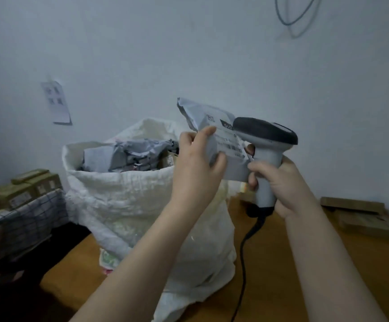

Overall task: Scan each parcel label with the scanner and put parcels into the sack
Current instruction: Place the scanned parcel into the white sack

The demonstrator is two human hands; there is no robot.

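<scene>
hands [195,168] [284,184] 2 | scanner [265,135] 1 | sack [130,194] 1 | held parcel [202,112] 1 | wall sheet [58,103] 1

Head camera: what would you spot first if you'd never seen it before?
Right in the middle, the left hand holds up a grey parcel, while the right hand grips a scanner close against its label. Just left of them, a big white sack stands on the table, stuffed with more grey parcels.
</scene>
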